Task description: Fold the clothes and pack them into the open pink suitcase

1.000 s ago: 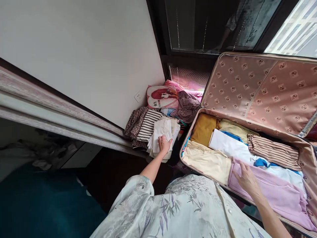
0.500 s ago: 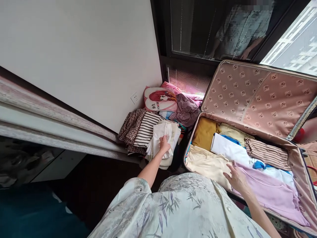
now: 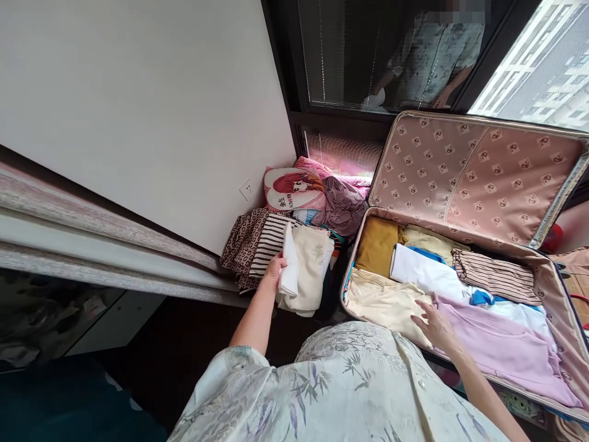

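Observation:
My left hand (image 3: 275, 270) grips a folded white garment (image 3: 289, 264) by its left edge, tilted up over the clothes pile. Beneath it lies a folded cream garment (image 3: 315, 264) with a small leaf print. A black-and-white striped garment (image 3: 271, 239) and a brown patterned garment (image 3: 243, 245) lie to the left. My right hand (image 3: 435, 325) hovers at or rests lightly on the open suitcase, fingers spread, where a cream garment (image 3: 384, 307) meets a lilac garment (image 3: 501, 350); contact is hard to tell. The suitcase (image 3: 346, 279) also holds mustard, white and brown striped folded clothes.
A pink cushion with a cartoon picture (image 3: 294, 189) and a crumpled mauve cloth (image 3: 343, 205) lie behind the pile. The raised suitcase lid (image 3: 464, 166) leans by the dark window. A white wall (image 3: 161, 110) and curtain (image 3: 115, 245) bound the left.
My left hand has lifted the white garment and drawn it leftward, tilting it and uncovering the cream garment below. My right hand has stayed over the suitcase, fingers spread.

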Motion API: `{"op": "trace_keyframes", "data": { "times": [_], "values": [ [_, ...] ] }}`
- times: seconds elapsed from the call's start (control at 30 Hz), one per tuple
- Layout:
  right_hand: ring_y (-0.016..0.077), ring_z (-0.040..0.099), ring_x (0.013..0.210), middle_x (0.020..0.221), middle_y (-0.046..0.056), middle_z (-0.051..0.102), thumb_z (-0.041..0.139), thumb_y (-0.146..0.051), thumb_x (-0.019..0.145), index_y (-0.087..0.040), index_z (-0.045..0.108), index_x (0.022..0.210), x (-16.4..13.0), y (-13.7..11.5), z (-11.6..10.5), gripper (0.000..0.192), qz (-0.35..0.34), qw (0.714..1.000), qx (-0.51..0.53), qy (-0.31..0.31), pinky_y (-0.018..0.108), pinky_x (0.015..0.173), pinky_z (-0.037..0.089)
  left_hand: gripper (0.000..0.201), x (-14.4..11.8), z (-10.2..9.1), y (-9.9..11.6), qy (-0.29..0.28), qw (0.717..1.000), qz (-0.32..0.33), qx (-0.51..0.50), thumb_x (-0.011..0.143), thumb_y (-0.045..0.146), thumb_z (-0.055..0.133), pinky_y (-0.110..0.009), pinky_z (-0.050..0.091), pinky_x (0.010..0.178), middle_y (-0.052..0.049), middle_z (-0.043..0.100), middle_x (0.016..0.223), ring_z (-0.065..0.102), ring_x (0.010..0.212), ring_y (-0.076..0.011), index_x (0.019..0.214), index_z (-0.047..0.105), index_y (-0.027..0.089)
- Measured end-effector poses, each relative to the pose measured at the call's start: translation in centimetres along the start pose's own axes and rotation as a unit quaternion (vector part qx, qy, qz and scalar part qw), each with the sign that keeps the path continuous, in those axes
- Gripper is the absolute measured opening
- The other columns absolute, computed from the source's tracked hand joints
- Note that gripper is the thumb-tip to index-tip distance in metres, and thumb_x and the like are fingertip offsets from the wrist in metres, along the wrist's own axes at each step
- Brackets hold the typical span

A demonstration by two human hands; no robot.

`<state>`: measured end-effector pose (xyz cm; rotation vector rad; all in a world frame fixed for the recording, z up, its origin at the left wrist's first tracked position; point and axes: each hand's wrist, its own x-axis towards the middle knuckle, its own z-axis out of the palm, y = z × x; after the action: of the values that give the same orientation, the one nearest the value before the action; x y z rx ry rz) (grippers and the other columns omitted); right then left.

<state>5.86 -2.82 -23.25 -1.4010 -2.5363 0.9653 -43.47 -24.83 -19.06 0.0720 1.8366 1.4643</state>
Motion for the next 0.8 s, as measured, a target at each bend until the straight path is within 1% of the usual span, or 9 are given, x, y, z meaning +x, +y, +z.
{"op": "trace_keyframes", "data": {
  "times": [0.1,0.2,0.27,0.33,0.43,0.5,0.6,0.67,0.8],
  "values": [
    [0.0311,0.075,0.093,0.115,0.016,0.073,0.056,-0.062,0.081,-0.018,0.066,0.124,0.2,-1.2,-0.7,0.063,0.022,0.997,0.07,-0.016,0.048,0.083,0.059,0.061,-2.4,-1.4,2.0,-0.014,0.994,0.022,-0.11,0.046,0.02,0.053,-0.034,0.055,0.061,-0.006,0.072,0.079,0.068,0.07,-0.0248,0.105,0.068,0.014],
    [0.0305,0.074,0.097,0.121,0.018,0.071,0.066,-0.068,0.076,-0.02,0.064,0.13,0.3,-3.9,-1.4,0.072,0.037,0.982,0.172,-0.066,0.049,0.087,0.06,0.051,-5.2,-0.2,3.6,-0.062,0.981,0.033,-0.181,0.047,0.019,0.054,-0.039,0.059,0.069,-0.004,0.073,0.081,0.07,0.079,-0.0282,0.096,0.069,0.017],
    [0.03,0.072,0.104,0.129,0.02,0.067,0.074,-0.069,0.072,-0.021,0.057,0.14,0.2,-6.3,-2.0,0.085,0.034,0.958,0.264,-0.106,0.048,0.092,0.059,0.048,-7.0,2.2,4.1,-0.122,0.975,0.024,-0.181,0.047,0.017,0.054,-0.039,0.059,0.071,-0.003,0.073,0.078,0.071,0.081,-0.0297,0.092,0.07,0.018],
    [0.0312,0.067,0.117,0.144,0.021,0.057,0.081,-0.067,0.066,-0.024,0.045,0.152,0.4,-8.7,-2.8,0.103,0.023,0.928,0.351,-0.122,0.05,0.096,0.057,0.049,-8.8,5.7,4.2,-0.209,0.964,0.004,-0.166,0.046,0.016,0.054,-0.036,0.058,0.07,-0.003,0.073,0.078,0.072,0.082,-0.0296,0.092,0.071,0.017],
    [0.0323,0.051,0.139,0.159,0.019,0.042,0.088,-0.065,0.057,-0.031,0.034,0.159,1.2,-10.7,-4.8,0.12,-0.02,0.899,0.429,-0.084,0.052,0.107,0.049,0.057,-11.4,11.6,3.7,-0.38,0.917,-0.041,-0.117,0.043,0.011,0.055,-0.032,0.056,0.071,-0.006,0.076,0.086,0.073,0.088,-0.0298,0.097,0.073,0.014],
    [0.031,0.053,0.135,0.151,0.015,0.053,0.089,-0.064,0.056,-0.028,0.047,0.152,1.5,-10.7,-6.6,0.111,-0.049,0.876,0.47,-0.09,0.048,0.107,0.048,0.066,-12.9,15.3,3.3,-0.486,0.869,-0.066,-0.069,0.042,0.009,0.055,-0.03,0.056,0.075,-0.007,0.078,0.093,0.073,0.095,-0.031,0.105,0.074,0.013],
    [0.027,0.067,0.105,0.111,0.009,0.074,0.092,-0.056,0.056,-0.019,0.072,0.116,0.8,-9.5,-9.2,0.074,-0.036,0.861,0.483,-0.153,0.039,0.092,0.054,0.079,-14.2,19.5,3.2,-0.577,0.814,-0.072,-0.015,0.041,0.01,0.053,-0.031,0.055,0.081,-0.009,0.078,0.107,0.072,0.104,-0.0317,0.118,0.072,0.015],
    [0.0228,0.067,0.089,0.093,0.006,0.075,0.094,-0.051,0.055,-0.017,0.075,0.097,0.0,-8.4,-10.4,0.058,-0.012,0.855,0.496,-0.151,0.035,0.083,0.055,0.083,-14.3,21.3,3.4,-0.592,0.803,-0.072,0.002,0.041,0.012,0.053,-0.032,0.055,0.082,-0.011,0.077,0.113,0.072,0.106,-0.0325,0.122,0.072,0.015],
    [0.0196,0.066,0.083,0.091,0.005,0.074,0.094,-0.049,0.056,-0.017,0.075,0.1,-1.3,-6.6,-11.9,0.057,0.005,0.819,0.569,-0.077,0.032,0.078,0.053,0.081,-13.3,23.5,3.7,-0.585,0.804,-0.104,0.018,0.041,0.013,0.055,-0.034,0.055,0.083,-0.012,0.078,0.112,0.072,0.105,-0.0339,0.12,0.073,0.015]
  ]
}}
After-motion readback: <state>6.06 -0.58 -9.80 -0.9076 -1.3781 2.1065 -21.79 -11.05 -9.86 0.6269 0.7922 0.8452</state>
